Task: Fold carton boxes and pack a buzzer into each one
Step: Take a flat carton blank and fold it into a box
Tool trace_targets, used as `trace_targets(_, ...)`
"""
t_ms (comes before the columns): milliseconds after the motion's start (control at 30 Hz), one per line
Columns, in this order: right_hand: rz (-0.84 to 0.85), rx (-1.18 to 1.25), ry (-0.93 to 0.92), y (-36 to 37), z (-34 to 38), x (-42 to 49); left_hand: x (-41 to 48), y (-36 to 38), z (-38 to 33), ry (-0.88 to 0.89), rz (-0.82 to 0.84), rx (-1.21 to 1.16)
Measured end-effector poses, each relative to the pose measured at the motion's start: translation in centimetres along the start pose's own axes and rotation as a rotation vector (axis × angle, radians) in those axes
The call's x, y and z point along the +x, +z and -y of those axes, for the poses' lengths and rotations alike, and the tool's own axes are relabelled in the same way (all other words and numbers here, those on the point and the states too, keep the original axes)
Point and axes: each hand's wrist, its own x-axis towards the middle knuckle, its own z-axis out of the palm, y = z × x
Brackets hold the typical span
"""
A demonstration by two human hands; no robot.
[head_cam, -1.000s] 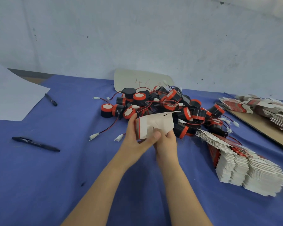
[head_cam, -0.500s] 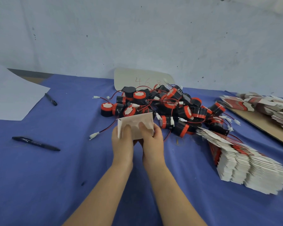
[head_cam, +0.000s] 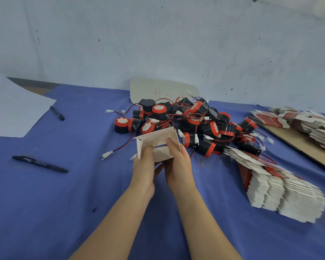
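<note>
The carton box (head_cam: pixel 159 139) sits between both hands at the middle of the blue cloth (head_cam: pixel 64 203), just on the near side of the heap of buzzers (head_cam: pixel 195 121), and looks only part-formed: a white panel with a slot across it and a small flap sticking out at its left corner. The left hand (head_cam: pixel 144 166) grips its left end and the right hand (head_cam: pixel 178 164) its right end, fingers (head_cam: pixel 170 142) curled over the upper face and thumbs tucked beneath, mostly hidden. It reads as thin printed card, so very light, stiff along its panels but willing to bend only at the scored creases. A hard squeeze in mid-panel would likely dent or buckle it, and the flaps could tear at their slits. The best hold is probably at the edges and corners beside the creases, with light pressure, leaving the open end free for a buzzer. The buzzers look small, hard and heavier, with trailing wires that may snag. A stack of flat cartons (head_cam: pixel 281 188) lies well to the right.
</note>
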Motion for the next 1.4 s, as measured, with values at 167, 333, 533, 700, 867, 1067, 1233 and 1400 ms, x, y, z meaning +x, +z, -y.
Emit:
trace_targets(167, -0.053, -0.049, -0.014, -0.1, -0.3, 0.2, 0.0, -0.1, -0.1, -0.034, 0.038, -0.036)
trace_targets(333, -0.081, -0.28, -0.128, -0.4, -0.7, 0.4, 0.1, 0.3, -0.2, 0.191, 0.012, 0.224)
trace_targets(533, -0.066, -0.24, -0.107, -0.4, -1.0, 0.3, 0.1, 0.2, 0.2, 0.201, -0.042, 0.226)
trace_targets(700, -0.042, -0.251, -0.095, -0.3, -1.2, 0.4, 0.3, -0.3, -0.2, 0.124, -0.075, 0.095)
trace_targets(867, -0.064, -0.268, -0.124, -0.5, -1.4, 0.5, 0.1, -0.2, -0.2, 0.164, -0.057, 0.132)
trace_targets(1067, -0.114, -0.338, -0.144, -0.5, -1.5, 0.5, 0.0, -0.1, 0.0, 0.251, -0.037, 0.246)
trace_targets(1233, -0.178, -0.286, -0.127, -0.3, -1.5, 0.3, 0.4, -0.2, 0.1, 0.253, -0.079, 0.259)
trace_targets(1400, -0.182, -0.251, -0.107, -0.4, -1.3, 0.4, 0.6, -0.1, -0.1, 0.259, -0.058, 0.3)
